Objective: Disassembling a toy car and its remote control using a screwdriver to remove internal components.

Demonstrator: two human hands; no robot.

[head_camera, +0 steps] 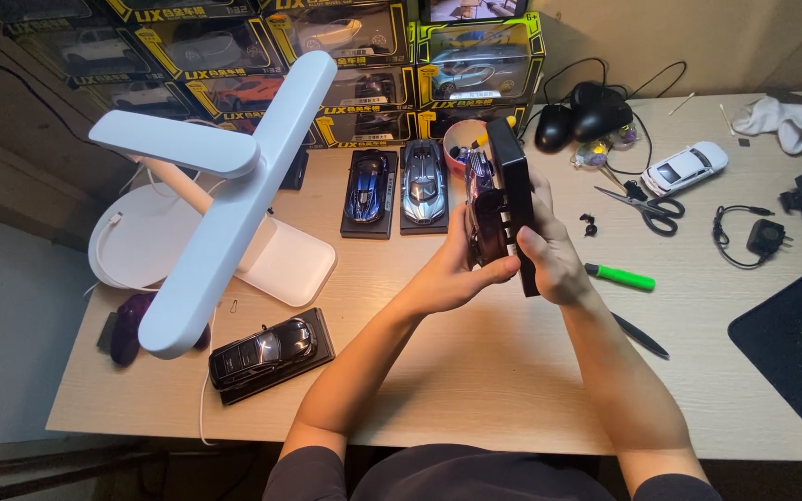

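Both my hands hold a dark model car fixed to a black base plate, tilted up on its edge above the wooden desk. My left hand grips the car's side from the left, thumb across its lower end. My right hand wraps the base plate from the right, fingers behind it. Behind them on the desk stand a blue model car and a silver model car, each on a black base. A black model car on its base lies at front left.
A white T-shaped desk lamp reaches over the left side. Boxed model cars stack along the back. Scissors, a green marker, a black pen, a white model car, computer mice and a mouse mat lie right.
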